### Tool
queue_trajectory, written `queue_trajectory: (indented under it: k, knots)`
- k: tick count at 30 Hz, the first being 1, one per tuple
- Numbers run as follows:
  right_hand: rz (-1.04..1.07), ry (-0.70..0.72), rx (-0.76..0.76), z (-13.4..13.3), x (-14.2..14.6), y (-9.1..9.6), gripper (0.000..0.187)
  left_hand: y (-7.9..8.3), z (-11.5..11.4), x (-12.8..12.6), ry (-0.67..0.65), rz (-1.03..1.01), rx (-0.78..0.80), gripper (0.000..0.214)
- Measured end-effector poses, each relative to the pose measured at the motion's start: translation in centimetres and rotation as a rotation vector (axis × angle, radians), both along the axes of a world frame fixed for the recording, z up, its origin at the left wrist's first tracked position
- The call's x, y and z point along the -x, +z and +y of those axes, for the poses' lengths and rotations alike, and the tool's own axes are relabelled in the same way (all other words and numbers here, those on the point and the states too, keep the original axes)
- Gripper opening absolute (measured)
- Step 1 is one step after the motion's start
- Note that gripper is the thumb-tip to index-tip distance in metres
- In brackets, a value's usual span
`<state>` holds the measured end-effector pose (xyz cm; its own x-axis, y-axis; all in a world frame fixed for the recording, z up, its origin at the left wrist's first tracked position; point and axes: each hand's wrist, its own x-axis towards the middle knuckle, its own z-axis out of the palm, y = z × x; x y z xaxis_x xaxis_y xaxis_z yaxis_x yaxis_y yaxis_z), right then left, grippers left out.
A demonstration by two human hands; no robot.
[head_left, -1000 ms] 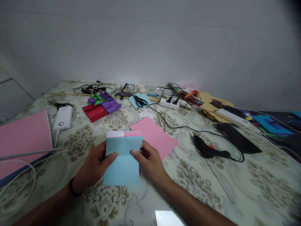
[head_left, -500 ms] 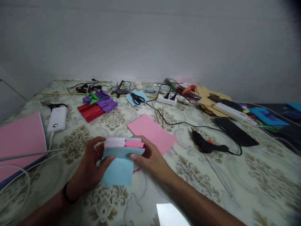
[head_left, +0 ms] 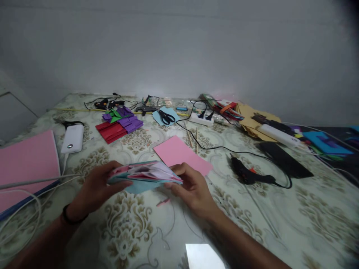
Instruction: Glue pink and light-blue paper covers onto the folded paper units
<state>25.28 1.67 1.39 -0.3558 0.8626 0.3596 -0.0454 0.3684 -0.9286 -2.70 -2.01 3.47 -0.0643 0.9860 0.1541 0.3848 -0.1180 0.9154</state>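
A folded paper piece (head_left: pixel 148 172) in light blue, pink and white is held up above the table, its layered edge facing me. My left hand (head_left: pixel 102 185) grips its left end, thumb in front and fingers behind. At the right end, my right hand (head_left: pixel 190 186) pinches it the same way. A light-blue flap hangs below the layers. Behind it lies a pink paper sheet (head_left: pixel 185 155) on the table. Under the folded piece, a small pink scrap (head_left: pixel 163 202) rests on the patterned cover.
A black glue gun (head_left: pixel 249 172) lies to the right, beside a black phone-like slab (head_left: pixel 284 158). On the left are a white power bank (head_left: pixel 73 139) and a pink stack (head_left: pixel 28 160). Black scissors (head_left: pixel 166 117), folded red paper (head_left: pixel 110 132) and a power strip (head_left: pixel 201 119) sit farther back.
The folded paper has been turned and its layers now spread apart, stretching wider between my hands. My left hand has shifted left and my right hand right.
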Motion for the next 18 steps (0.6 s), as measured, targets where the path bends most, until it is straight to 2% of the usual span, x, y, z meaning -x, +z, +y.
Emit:
queue_trajectory:
  k: [2,3,5,8,11,15,18]
  knots:
    - [-0.084,0.061,0.006,0.7,-0.1,-0.2,0.019,0.7,-0.2,0.7,0.013,0.025,-0.064,0.021]
    - [-0.127,0.095,0.013,0.9,0.0,-0.4,0.019,1.0,-0.2,0.8,-0.030,0.025,-0.092,0.018]
    - [-0.200,0.158,0.036,1.2,0.3,-0.7,0.019,1.1,-0.1,0.7,-0.185,0.015,-0.113,0.011]
    - [-0.232,0.215,0.067,1.4,0.8,-1.3,0.031,0.2,0.5,0.1,-0.375,0.056,-0.059,0.011]
    - [-0.206,0.275,0.163,1.7,0.9,-2.1,0.040,-1.2,1.1,-0.1,-0.439,0.052,0.010,0.016]
    - [-0.201,0.335,0.231,2.3,0.9,-2.9,0.040,-2.0,1.6,0.1,-0.479,0.072,0.050,0.043]
    - [-0.194,0.371,0.210,2.7,0.9,-3.3,0.040,-2.0,1.7,0.0,-0.512,0.052,0.137,0.039]
